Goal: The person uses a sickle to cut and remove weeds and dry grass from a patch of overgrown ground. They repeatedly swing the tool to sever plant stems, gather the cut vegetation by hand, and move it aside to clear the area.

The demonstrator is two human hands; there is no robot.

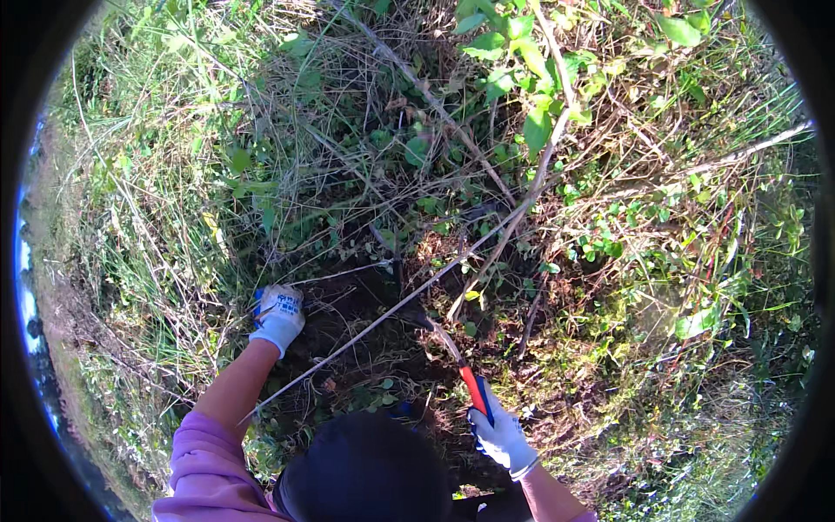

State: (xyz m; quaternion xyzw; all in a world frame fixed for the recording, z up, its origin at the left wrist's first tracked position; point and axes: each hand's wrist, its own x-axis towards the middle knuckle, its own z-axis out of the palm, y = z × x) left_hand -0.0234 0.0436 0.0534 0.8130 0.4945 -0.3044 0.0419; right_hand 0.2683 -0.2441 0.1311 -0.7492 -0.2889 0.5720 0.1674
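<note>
My right hand [501,432], in a white and blue work glove, is closed around the red handle [474,391] of a hand tool. The tool's narrow shaft [445,339] points up and left into the shade; I cannot tell the shape of its far end. My left hand [280,314], in a matching glove, is low in the grass at the left, beside a patch of dark bare soil [346,300]. Its fingers are mostly hidden, so I cannot tell whether it grips anything. A thin pale stem [372,324] runs diagonally between my hands and passes over my left forearm.
Woody stems [456,127] cross above the soil, one with a leafy green shoot [538,124] at the top. Dense grass [176,163] and dry stalks stand at the left. Low leafy plants [600,241] and a pale branch [750,153] lie at the right.
</note>
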